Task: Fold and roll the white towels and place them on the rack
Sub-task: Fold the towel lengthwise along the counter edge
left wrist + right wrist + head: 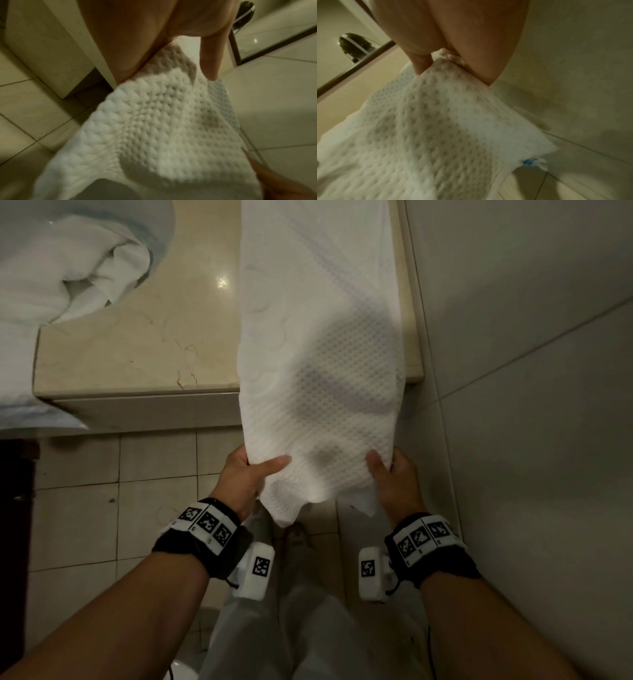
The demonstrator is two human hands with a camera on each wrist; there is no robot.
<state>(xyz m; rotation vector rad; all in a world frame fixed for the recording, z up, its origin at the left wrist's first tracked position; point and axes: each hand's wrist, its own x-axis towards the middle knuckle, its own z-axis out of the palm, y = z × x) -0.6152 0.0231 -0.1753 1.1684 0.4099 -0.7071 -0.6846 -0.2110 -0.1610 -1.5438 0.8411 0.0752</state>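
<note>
Pinching towel (318, 364) near corners, left hand (245, 477) and right hand (397, 481); long axis running away over counter (137, 344) edge, wall (531, 371) just right.

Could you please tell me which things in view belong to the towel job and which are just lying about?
Belongs to the job:
- white waffle-textured towel, gripped by left hand and right hand
- crumpled white towel pile
- beige marble counter

Just lying about:
- dark-framed mirror
- tiled floor
</note>
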